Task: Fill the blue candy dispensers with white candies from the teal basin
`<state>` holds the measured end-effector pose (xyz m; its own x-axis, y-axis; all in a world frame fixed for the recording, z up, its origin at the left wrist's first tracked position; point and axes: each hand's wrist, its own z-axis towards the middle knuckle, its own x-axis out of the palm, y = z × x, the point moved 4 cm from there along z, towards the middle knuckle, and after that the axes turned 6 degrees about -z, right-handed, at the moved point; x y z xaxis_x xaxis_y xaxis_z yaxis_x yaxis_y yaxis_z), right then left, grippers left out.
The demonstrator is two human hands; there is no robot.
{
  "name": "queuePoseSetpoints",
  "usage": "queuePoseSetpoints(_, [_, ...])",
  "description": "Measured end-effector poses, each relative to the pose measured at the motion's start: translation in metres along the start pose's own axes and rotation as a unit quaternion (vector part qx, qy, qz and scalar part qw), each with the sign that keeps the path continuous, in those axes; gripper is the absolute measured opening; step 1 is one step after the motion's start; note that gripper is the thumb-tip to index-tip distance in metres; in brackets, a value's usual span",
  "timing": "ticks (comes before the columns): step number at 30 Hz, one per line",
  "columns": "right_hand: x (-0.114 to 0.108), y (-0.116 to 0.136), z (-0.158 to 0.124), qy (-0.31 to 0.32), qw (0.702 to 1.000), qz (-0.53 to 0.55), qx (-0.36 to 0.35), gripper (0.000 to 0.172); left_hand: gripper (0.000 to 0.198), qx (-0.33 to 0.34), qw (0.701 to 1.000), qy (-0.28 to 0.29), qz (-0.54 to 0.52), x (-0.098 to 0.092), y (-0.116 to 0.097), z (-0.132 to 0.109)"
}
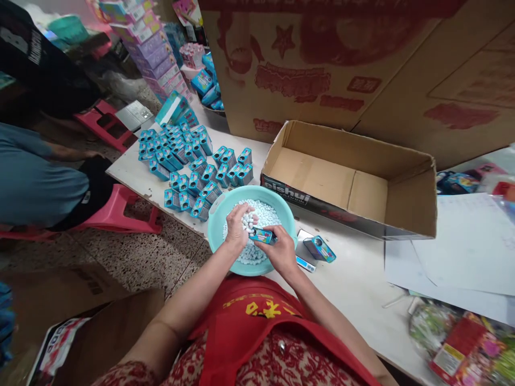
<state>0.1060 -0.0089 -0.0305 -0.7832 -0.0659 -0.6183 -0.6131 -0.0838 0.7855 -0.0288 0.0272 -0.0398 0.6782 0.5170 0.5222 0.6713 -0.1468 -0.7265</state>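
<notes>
cupping rnd wht pellets w/ l hand, r hand clamped on boxy pkt, over plastic bowl

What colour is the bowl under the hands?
Pale turquoise bowl, shown in the head view.

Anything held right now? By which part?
Left grip: white pellets, cupped in the palm. Right grip: blue box, by its end farther from the pellets.

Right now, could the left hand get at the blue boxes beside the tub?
Probably, once emptied: the left hand cups white pellets, but only the rim of the tub seems to lie between it and the nearest blue boxes.
</notes>
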Motion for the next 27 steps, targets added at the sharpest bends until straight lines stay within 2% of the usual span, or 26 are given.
queuePoseSetpoints(6, [-0.004, -0.002, 0.002, -0.015, 1.000, 0.012, 0.007, 0.028, 0.028, 0.044, 0.999, 0.020, 0.015, 0.007, 0.000, 0.000])
queuePoseSetpoints(10, [-0.005, 0.002, 0.004, -0.013, 1.000, 0.022, 0.002, 0.028, 0.023, 0.048, 0.998, 0.006, 0.047, 0.009, 0.001, -0.002])
queuePoseSetpoints(14, [-0.008, 0.006, 0.004, -0.013, 0.999, 0.030, 0.001, 0.028, 0.021, 0.047, 0.997, 0.018, 0.060, 0.012, -0.003, -0.005])
queuePoseSetpoints(18, [-0.009, 0.006, 0.004, -0.028, 0.999, 0.031, -0.014, 0.028, 0.021, 0.075, 0.996, 0.015, 0.052, 0.014, -0.004, -0.005])
queuePoseSetpoints(22, [-0.005, 0.000, 0.004, -0.015, 1.000, 0.021, 0.013, 0.025, 0.026, 0.057, 0.997, 0.002, 0.051, 0.014, 0.002, -0.002])
queuePoseSetpoints(27, [-0.012, 0.007, 0.001, -0.035, 0.999, 0.038, -0.013, 0.028, 0.025, 0.076, 0.996, 0.028, 0.045, 0.020, -0.004, -0.011])
